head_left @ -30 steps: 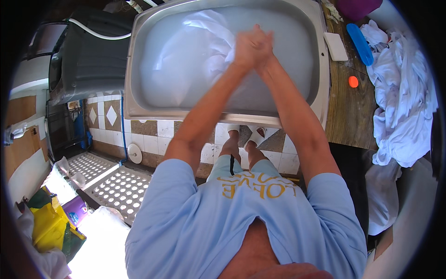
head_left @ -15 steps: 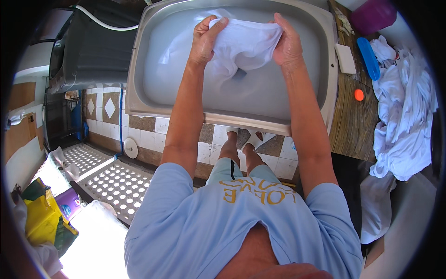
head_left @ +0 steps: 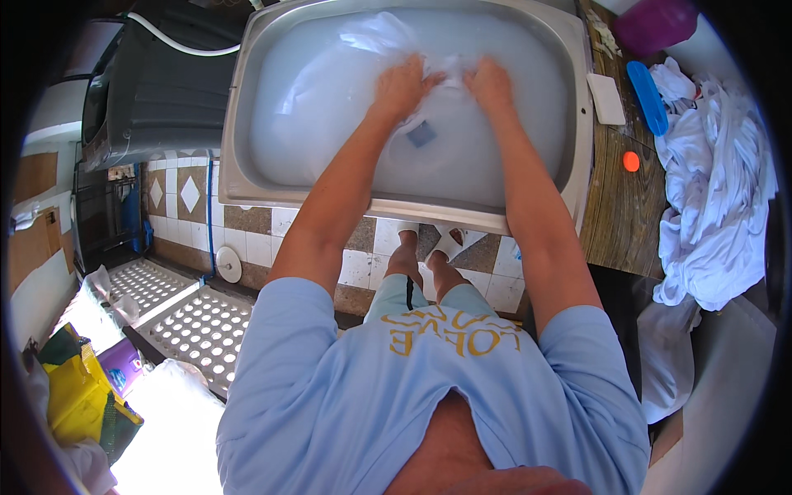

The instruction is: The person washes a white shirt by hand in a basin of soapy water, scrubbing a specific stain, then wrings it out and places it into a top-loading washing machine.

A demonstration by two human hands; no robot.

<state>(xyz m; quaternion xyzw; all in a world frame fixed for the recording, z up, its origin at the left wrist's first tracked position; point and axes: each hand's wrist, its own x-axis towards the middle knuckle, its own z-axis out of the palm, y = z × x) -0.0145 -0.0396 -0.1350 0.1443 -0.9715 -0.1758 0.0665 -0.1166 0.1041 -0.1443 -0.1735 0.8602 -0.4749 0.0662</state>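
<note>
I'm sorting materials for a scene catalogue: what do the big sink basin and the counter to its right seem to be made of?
The wide sink basin looks like brushed stainless steel: grey, dull sheen, thin rolled rim. The brown counter looks like wood, unglossy, with streaky grain, though a printed laminate is possible.

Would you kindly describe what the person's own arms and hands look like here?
Both arms are bare from the upper arm down, under the short sleeves of a light blue T-shirt. The left hand and right hand wear no gloves; no watch or rings are visible.
</note>
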